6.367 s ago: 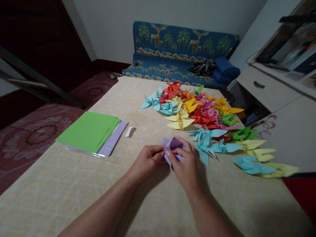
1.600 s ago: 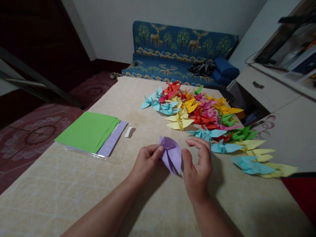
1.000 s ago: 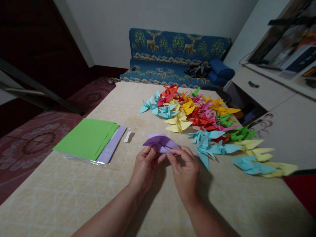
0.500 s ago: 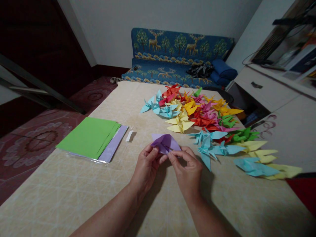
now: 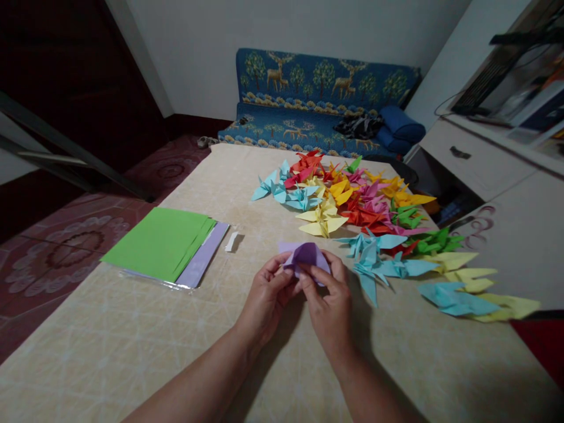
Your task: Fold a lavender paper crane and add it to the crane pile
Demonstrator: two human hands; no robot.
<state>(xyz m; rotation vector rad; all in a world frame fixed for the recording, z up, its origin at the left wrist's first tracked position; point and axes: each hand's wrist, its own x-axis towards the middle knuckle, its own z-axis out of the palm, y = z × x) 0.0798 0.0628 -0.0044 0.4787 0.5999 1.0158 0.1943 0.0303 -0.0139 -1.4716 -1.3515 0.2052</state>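
The table gives us a broad, flat surface, and the bare stretch in front of us leaves our forearms free to rest low and steady. The crowd of folded paper birds fills its far right part; the nearest light blue bird sits just beside our right hand, so we do well to work with that elbow in and avoid brushing it. To the left lies the stack of green sheets, over lilac sheets, well clear of the fold.

Our left hand pinches the left side of the purple paper, thumb in front and fingers mostly hidden behind. Our right hand pinches it too, thumb and index finger near the middle of the lower edge, other fingers around the right side. The paper is between both hands in front of us; whether it touches the table we cannot tell.

One flap of it bulges upward, with a shaded hollow beneath. We judge that this calls for a light touch: left side firm, edges matched first, then the crease pressed from the middle outward, so the flap flattens without a stray wrinkle.

The white scrap lies apart, between stack and hands.
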